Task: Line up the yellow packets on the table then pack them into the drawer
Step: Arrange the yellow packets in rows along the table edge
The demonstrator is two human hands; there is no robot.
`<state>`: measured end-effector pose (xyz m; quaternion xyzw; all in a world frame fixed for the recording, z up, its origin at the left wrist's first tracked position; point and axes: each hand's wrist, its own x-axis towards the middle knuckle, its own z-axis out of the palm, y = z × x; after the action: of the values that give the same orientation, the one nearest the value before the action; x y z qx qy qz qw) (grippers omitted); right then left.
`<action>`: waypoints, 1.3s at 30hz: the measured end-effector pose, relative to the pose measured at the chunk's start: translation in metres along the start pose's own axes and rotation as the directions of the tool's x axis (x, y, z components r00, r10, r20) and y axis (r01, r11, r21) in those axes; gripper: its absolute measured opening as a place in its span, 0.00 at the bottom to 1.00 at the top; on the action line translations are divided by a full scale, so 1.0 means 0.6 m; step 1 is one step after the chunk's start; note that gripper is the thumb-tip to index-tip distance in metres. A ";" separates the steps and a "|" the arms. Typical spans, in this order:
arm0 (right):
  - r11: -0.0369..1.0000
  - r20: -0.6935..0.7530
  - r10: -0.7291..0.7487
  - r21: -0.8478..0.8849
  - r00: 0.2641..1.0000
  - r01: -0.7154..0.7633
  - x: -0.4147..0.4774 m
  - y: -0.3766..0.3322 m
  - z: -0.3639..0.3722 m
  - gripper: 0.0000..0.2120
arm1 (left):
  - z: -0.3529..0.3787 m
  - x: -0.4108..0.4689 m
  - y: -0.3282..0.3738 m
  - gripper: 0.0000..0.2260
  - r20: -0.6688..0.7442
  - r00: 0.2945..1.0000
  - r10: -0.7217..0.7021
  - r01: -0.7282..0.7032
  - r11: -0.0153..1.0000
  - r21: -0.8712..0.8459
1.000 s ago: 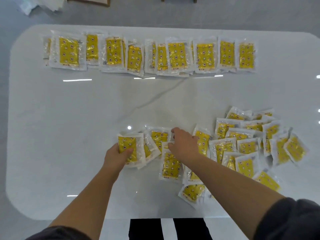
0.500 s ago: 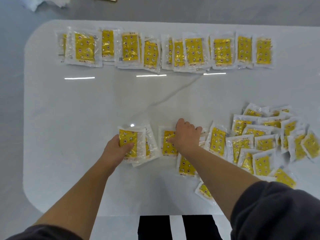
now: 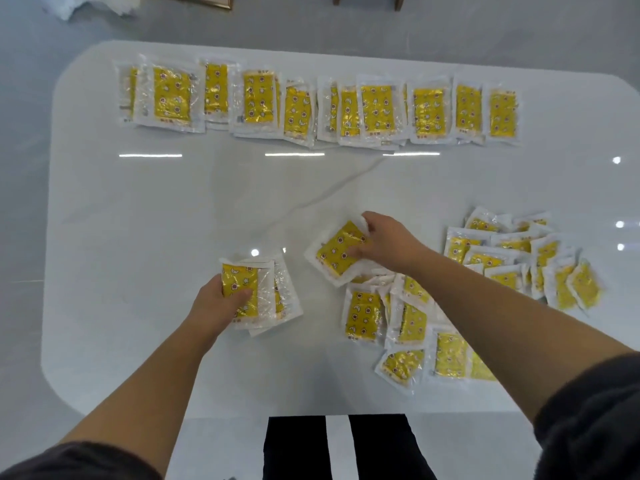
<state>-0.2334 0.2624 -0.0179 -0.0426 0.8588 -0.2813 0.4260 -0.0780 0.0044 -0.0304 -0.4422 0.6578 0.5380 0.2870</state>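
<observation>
Right hand (image 3: 389, 247) pinches one tilted yellow packet (image 3: 337, 254), loose heap (image 3: 408, 320) just behind its wrist; left hand (image 3: 216, 304) grips a small stack (image 3: 249, 275) whose slick packets may slide and fan apart

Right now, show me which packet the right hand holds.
The tilted packet at the left edge of the pile, pinched by the right hand; the left hand grips a separate stack, and the rest lie untouched.
</observation>
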 end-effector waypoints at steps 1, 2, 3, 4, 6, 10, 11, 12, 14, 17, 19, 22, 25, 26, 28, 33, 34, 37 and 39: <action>1.000 0.029 0.015 -0.025 0.999 -0.014 -0.009 0.008 -0.016 0.15 | 0.004 -0.004 0.001 0.11 0.001 1.000 -0.009 0.009 1.000 0.006; 0.998 0.075 0.025 -0.067 0.997 -0.020 -0.020 0.017 -0.027 0.16 | 0.010 -0.008 0.003 0.11 0.002 1.000 -0.018 0.018 1.000 0.007; 0.991 0.125 0.040 -0.133 0.991 -0.023 -0.032 0.025 -0.032 0.18 | 0.016 -0.012 0.004 0.11 0.004 1.000 -0.025 0.025 1.000 0.006; 0.975 0.167 0.057 -0.220 0.984 -0.019 -0.045 0.032 -0.029 0.20 | 0.022 -0.014 0.006 0.11 0.005 1.000 -0.028 0.028 1.000 0.003; 0.919 0.206 0.053 -0.393 0.977 0.033 -0.064 0.048 -0.003 0.23 | 0.037 -0.016 0.007 0.10 0.012 0.999 -0.030 0.030 1.000 0.005; 0.740 0.174 -0.039 -0.657 0.984 0.146 -0.075 0.069 0.069 0.14 | 0.065 -0.014 0.012 0.09 0.033 0.999 -0.023 0.022 0.999 0.043; 0.707 0.162 -0.057 -0.691 0.985 0.154 -0.077 0.073 0.084 0.12 | 0.071 -0.012 0.014 0.10 0.035 0.999 -0.019 0.017 0.998 0.057; 0.679 0.151 -0.093 -0.714 0.984 0.173 -0.079 0.076 0.098 0.12 | 0.076 -0.010 0.016 0.10 0.038 0.999 -0.013 0.011 0.997 0.070; 0.631 0.146 -0.179 -0.742 0.973 0.227 -0.081 0.083 0.118 0.11 | 0.085 -0.006 0.018 0.11 0.046 0.999 -0.011 0.007 0.997 0.073; 0.620 0.121 -0.261 -0.740 0.958 0.262 -0.077 0.091 0.127 0.10 | 0.090 0.001 0.020 0.11 0.037 0.999 -0.014 0.011 0.997 0.075; 0.622 0.125 -0.268 -0.734 0.955 0.271 -0.072 0.096 0.128 0.10 | 0.089 0.006 0.021 0.10 0.020 1.000 -0.013 0.011 0.997 0.075; 0.632 0.175 -0.245 -0.717 0.954 0.294 -0.064 0.095 0.129 0.09 | 0.084 0.011 0.021 0.10 -0.005 1.000 -0.010 0.010 0.998 0.064; 0.748 0.245 -0.242 -0.569 0.939 0.342 -0.059 0.076 0.120 0.08 | 0.073 0.016 0.019 0.10 -0.015 1.000 0.003 -0.002 0.998 0.064; 0.824 0.250 -0.227 -0.466 0.941 0.323 -0.056 0.066 0.114 0.08 | 0.068 0.018 0.018 0.10 -0.019 1.000 0.005 -0.004 0.998 0.067; 0.928 0.233 -0.186 -0.278 0.954 0.249 -0.040 0.046 0.101 0.07 | 0.052 0.024 0.014 0.10 -0.037 0.999 0.008 -0.005 0.997 0.071; 0.975 0.166 -0.100 -0.182 0.981 0.130 0.038 -0.014 0.067 0.14 | 0.010 0.054 0.007 0.08 -0.130 0.989 0.074 -0.055 0.987 0.150; 0.978 0.147 -0.078 -0.179 0.986 0.104 0.056 -0.028 0.063 0.15 | 0.003 0.062 0.008 0.07 -0.154 0.984 0.093 -0.065 0.982 0.178; 0.961 0.031 -0.045 -0.271 0.999 0.052 0.101 -0.054 0.069 0.18 | -0.016 0.086 0.015 0.05 -0.215 0.965 0.150 -0.094 0.964 0.250; 0.948 -0.108 0.019 -0.314 0.994 -0.052 0.101 -0.060 0.080 0.24 | -0.024 0.097 0.023 0.05 -0.231 0.959 0.167 -0.100 0.956 0.275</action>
<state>-0.2415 0.1919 -0.0654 -0.0802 0.9144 -0.1339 0.3735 -0.1149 -0.0249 -0.0700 -0.4194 0.7823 0.4048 0.2195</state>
